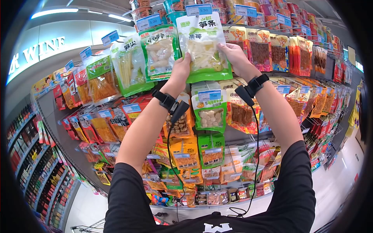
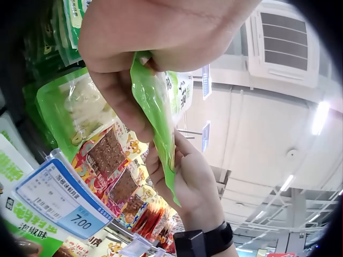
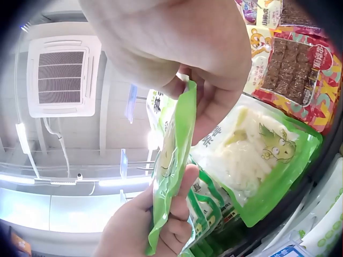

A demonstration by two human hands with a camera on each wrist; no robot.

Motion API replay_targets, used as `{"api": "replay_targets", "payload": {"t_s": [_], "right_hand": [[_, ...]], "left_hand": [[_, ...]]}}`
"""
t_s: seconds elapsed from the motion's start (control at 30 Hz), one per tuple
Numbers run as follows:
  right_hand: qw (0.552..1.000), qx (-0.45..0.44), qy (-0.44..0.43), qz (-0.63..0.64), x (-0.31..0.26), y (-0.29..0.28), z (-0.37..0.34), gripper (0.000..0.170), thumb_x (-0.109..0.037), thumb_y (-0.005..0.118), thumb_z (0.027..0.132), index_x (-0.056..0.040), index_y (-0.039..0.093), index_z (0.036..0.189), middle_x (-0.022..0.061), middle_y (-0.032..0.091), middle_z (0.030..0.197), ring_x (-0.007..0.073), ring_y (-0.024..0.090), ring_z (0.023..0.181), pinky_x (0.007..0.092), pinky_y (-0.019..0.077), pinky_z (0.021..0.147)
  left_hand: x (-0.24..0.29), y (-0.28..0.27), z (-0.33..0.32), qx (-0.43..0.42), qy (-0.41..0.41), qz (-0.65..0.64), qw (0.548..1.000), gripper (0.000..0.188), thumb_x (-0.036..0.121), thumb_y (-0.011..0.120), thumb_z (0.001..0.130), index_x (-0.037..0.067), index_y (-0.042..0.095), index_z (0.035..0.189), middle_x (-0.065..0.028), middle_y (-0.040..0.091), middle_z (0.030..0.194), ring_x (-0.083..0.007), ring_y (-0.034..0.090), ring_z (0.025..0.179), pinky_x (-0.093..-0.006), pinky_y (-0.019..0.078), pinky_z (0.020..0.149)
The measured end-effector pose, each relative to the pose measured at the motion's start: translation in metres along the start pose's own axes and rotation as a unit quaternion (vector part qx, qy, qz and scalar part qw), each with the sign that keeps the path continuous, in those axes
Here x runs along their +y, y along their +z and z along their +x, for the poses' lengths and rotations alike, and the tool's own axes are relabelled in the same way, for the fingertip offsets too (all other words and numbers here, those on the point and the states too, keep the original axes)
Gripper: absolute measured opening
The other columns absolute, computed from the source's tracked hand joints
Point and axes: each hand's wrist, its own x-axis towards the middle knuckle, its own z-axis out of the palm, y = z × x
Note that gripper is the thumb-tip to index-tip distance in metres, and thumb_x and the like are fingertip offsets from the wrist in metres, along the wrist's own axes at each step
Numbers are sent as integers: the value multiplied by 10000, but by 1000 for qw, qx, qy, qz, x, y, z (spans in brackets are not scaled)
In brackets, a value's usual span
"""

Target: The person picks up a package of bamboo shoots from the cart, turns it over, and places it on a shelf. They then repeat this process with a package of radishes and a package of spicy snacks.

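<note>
Both hands hold a white and green bag of bamboo shoot strips (image 1: pixel 204 50) upright in front of the rack. My left hand (image 1: pixel 180 72) grips its left edge, with the thumb on the front. On the opposite edge, my right hand (image 1: pixel 235 58) pinches it the same way. In the left wrist view the bag (image 2: pixel 155 99) shows edge-on, with the right hand (image 2: pixel 195 179) beyond it. Behind it in the right wrist view hangs a matching bag (image 3: pixel 252 155). A bag of pale pickled snacks (image 1: pixel 160 52) hangs just left of the held one.
Hanging snack bags (image 1: pixel 268 46) fill the rack on both sides and below, with price tags (image 1: pixel 210 95) on the hook ends. Packed tubs (image 1: pixel 268 11) line the top. Bottle shelves (image 1: pixel 29 151) stand at left. Cables (image 1: pixel 256 155) hang from both wrist cameras.
</note>
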Motion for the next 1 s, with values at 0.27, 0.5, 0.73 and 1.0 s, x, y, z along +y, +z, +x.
{"api": "replay_targets", "payload": {"t_s": [0.27,0.5,0.73,1.0], "right_hand": [[997,10,-27,73,-26,7,-21,341,-301,584,938,24,626,1031,29,644,901,82,576,790,252,460,711],[999,28,-20,-42,-57,-9,24,438,-390,610,908,-13,594,1128,47,656,954,107,621,790,278,519,696],[992,8,-22,-126,-82,3,61,348,-324,639,890,-1,638,1021,67,666,905,121,645,788,289,553,678],[997,34,-68,-32,-67,7,82,316,-219,676,848,45,637,1017,102,666,905,147,649,702,281,547,586]], "left_hand": [[24,2,-22,-25,57,41,997,407,363,467,987,-5,568,1130,-79,645,1010,-142,623,849,-280,499,731],[24,-3,-11,-57,70,60,994,386,348,470,989,-8,586,1085,-62,649,963,-131,619,818,-279,494,718],[14,-14,-7,5,47,8,999,402,379,471,983,9,628,971,-33,596,854,-121,511,776,-277,409,726],[15,-19,0,-1,56,20,998,409,423,490,965,37,625,948,-33,570,858,-127,480,794,-281,385,742]]}}
